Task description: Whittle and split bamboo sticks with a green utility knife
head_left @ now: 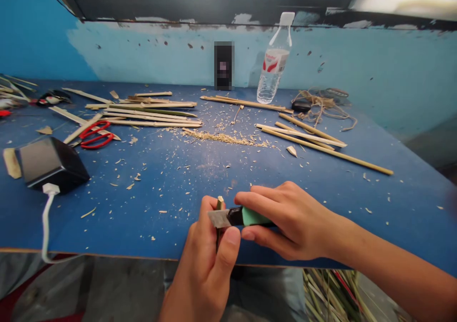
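Note:
At the table's near edge, my left hand [205,265] is closed around a thin bamboo strip [220,201] whose pale cut end points up and away from me. My right hand [293,222] grips a utility knife [254,217] with a green and black handle. Its broad steel blade [218,218] lies across the strip, just below the cut end. My left thumb rests close beside the blade. The lower part of the strip is hidden by my left hand.
Beyond my hands lie a pile of shavings [224,138], bamboo strips [153,112], more sticks [324,148], red-handled scissors [96,135] and tangled twine [321,105]. A water bottle [274,65] stands by the wall. A black device [53,162] with a white cable sits left.

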The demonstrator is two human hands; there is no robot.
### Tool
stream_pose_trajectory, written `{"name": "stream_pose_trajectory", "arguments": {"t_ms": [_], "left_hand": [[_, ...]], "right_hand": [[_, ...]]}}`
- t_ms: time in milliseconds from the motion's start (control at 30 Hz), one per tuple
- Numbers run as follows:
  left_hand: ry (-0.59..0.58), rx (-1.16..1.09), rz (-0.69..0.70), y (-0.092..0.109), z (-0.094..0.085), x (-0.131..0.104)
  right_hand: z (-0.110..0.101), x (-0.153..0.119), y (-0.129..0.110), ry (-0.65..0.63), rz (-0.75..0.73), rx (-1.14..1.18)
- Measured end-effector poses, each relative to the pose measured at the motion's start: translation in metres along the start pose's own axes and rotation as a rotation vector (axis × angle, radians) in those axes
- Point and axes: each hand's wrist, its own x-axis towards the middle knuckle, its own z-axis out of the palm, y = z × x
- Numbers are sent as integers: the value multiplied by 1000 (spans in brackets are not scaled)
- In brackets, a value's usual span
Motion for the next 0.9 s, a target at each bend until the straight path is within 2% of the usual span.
{"name": "stream_pose_trajectory", "arguments": {"t_ms": [133, 233, 433, 533, 700, 900], "left_hand": [[-90, -3, -7, 18, 1, 8], [-159, -14, 7, 22, 1, 14], [-122, -16, 89, 17, 2, 17], [-153, -1, 138, 14, 1, 21], [-130, -29, 39, 9, 1, 26], [-141, -148, -4, 10, 4, 27]], "right_hand": [[-3, 0, 1, -61, 11, 94], [-3, 1, 1, -67, 16, 134], [-3, 2, 0, -73, 34, 201], [-1, 1, -2, -20, 39, 123], [6, 0, -10, 90, 84, -61], [13, 1, -14, 182, 83, -139]]}}
